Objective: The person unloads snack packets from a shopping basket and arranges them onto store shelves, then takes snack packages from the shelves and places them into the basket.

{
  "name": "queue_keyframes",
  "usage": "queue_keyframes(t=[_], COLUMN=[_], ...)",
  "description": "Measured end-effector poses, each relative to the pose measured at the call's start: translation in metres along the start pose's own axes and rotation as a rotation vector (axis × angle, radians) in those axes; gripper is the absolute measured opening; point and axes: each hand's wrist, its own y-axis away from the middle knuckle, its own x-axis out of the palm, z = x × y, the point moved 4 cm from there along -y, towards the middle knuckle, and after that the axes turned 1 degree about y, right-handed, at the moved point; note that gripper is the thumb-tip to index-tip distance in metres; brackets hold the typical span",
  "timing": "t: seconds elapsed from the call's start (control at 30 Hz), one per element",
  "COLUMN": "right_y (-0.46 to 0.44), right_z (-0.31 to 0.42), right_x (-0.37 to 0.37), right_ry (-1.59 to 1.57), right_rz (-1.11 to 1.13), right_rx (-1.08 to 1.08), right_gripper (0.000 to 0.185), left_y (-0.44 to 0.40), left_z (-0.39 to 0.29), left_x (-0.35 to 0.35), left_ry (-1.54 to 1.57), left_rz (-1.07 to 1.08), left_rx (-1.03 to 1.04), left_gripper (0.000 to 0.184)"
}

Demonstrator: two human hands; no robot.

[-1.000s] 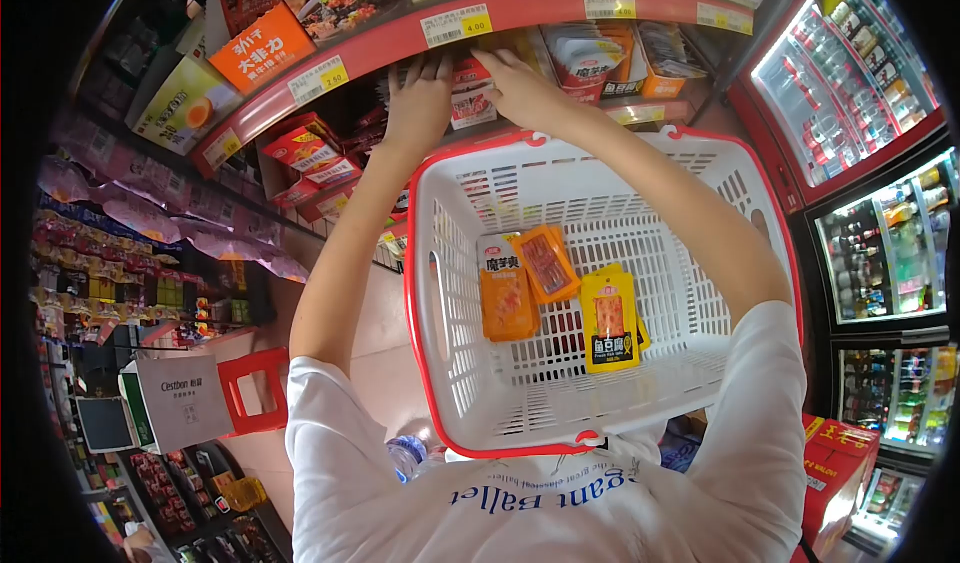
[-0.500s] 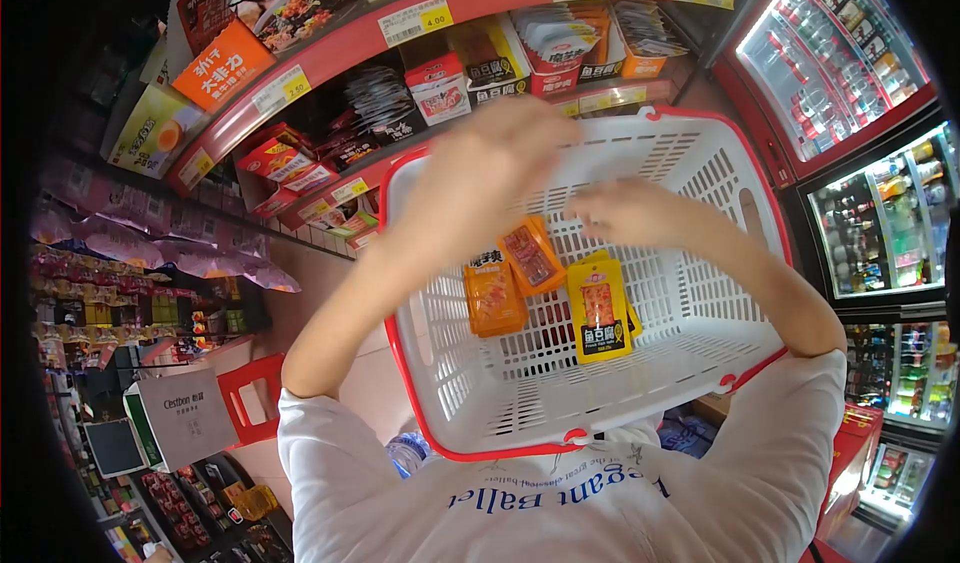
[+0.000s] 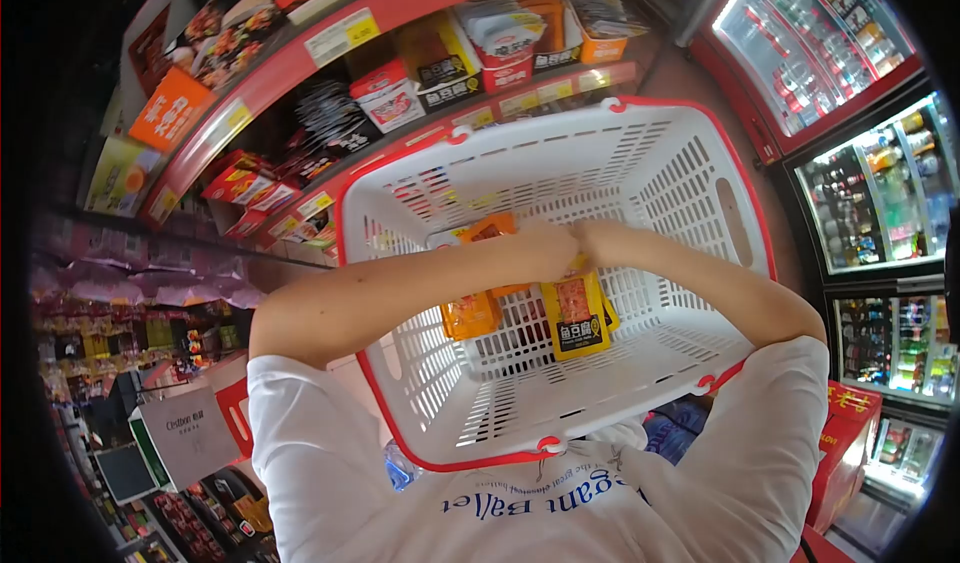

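Note:
Both hands are over the white basket (image 3: 500,425) with its red rim. My left hand (image 3: 553,250) reaches in from the left, its fingers blurred, beside the top of a yellow snack packet (image 3: 578,313). Close against it is my right hand (image 3: 603,241), fingers curled together; what they hold, if anything, is hidden. Below the left forearm lies an orange packet (image 3: 470,317), and another orange packet (image 3: 488,228) shows above the forearm, partly covered by it.
A red-edged shelf (image 3: 290,68) with boxed snack packets runs behind the basket. Lit drink coolers (image 3: 885,188) stand at the right, with a red carton (image 3: 845,448) below. At the left are hanging snacks and a white carton (image 3: 190,435).
Both hands have come down from the shelf boxes to the basket and met above the yellow packet. The view has turned, and shelf and basket appear further left.

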Motion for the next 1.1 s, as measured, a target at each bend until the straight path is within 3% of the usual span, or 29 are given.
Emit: queue_keyframes(t=[0.07, 0.1, 0.17, 0.23, 0.3, 0.37, 0.5, 0.57, 0.6, 0.63, 0.67, 0.7, 0.77, 0.8, 0.87, 0.93, 1.1], right_y=[0.003, 0.003, -0.007, -0.006, -0.005, -0.006, 0.021, 0.047, 0.058, 0.066, 0.071, 0.074, 0.079, 0.075, 0.072, 0.072, 0.073], right_z=[0.006, 0.006, 0.003, 0.007, 0.007, 0.004, 0.014, 0.028, 0.032, 0.033, 0.030, 0.028, 0.015, 0.013, 0.003, 0.007, 0.011], right_x=[0.002, 0.004, 0.005, -0.007, -0.017, -0.022, -0.076, -0.122, -0.134, -0.149, -0.160, -0.163, -0.178, -0.178, -0.183, -0.180, -0.176], right_ry=[0.144, 0.136, 0.154, 0.104, 0.059, -0.210, -0.401, -0.457, -0.448, -0.609, -0.771, -0.772, -0.957, -0.958, -1.075, -1.103, -1.258], right_rz=[-0.180, -0.169, 0.040, 0.072, 0.107, 0.360, 0.480, 0.273, 0.272, 0.112, -0.051, -0.052, -0.362, -0.364, -0.628, -0.690, -0.765], right_rx=[-0.099, -0.094, -0.096, -0.146, -0.192, -0.230, -0.360, -0.357, -0.364, -0.341, -0.316, -0.325, -0.304, -0.304, -0.333, -0.303, -0.292], right_gripper=[0.050, 0.050, 0.046, 0.041, 0.036, 0.028, 0.026, 0.026, 0.026, 0.026, 0.027, 0.027, 0.026, 0.026, 0.023, 0.025, 0.033], left_y=[0.001, -0.002, -0.007, -0.010, -0.012, -0.012, 0.026, 0.045, 0.052, 0.064, 0.075, 0.080, 0.081, 0.081, 0.080, 0.079, 0.084], left_z=[0.009, 0.016, 0.028, 0.034, 0.041, 0.047, 0.040, 0.041, 0.042, 0.039, 0.039, 0.040, 0.052, 0.055, 0.057, 0.063, 0.084], left_x=[0.014, 0.021, 0.018, 0.010, 0.003, -0.004, -0.066, -0.089, -0.100, -0.115, -0.129, -0.133, -0.145, -0.148, -0.149, -0.148, -0.153], left_ry=[0.046, 0.160, 0.266, 0.342, 0.297, 0.251, 0.135, 0.151, 0.357, 0.559, 0.701, 0.698, 1.022, 1.077, 1.156, 1.234, 1.224], left_rz=[0.029, 0.056, 0.088, 0.224, 0.316, 0.400, 0.516, 0.510, 0.359, 0.203, 0.112, 0.114, -0.143, -0.275, -0.294, -0.334, -0.461], left_rx=[-0.066, -0.016, 0.030, 0.173, 0.179, 0.181, 0.160, 0.123, 0.198, 0.271, 0.270, 0.262, 0.100, 0.102, 0.056, -0.010, 0.042], left_gripper=[0.036, 0.039, 0.044, 0.054, 0.057, 0.059, 0.063, 0.062, 0.062, 0.061, 0.060, 0.060, 0.064, 0.068, 0.068, 0.063, 0.049])
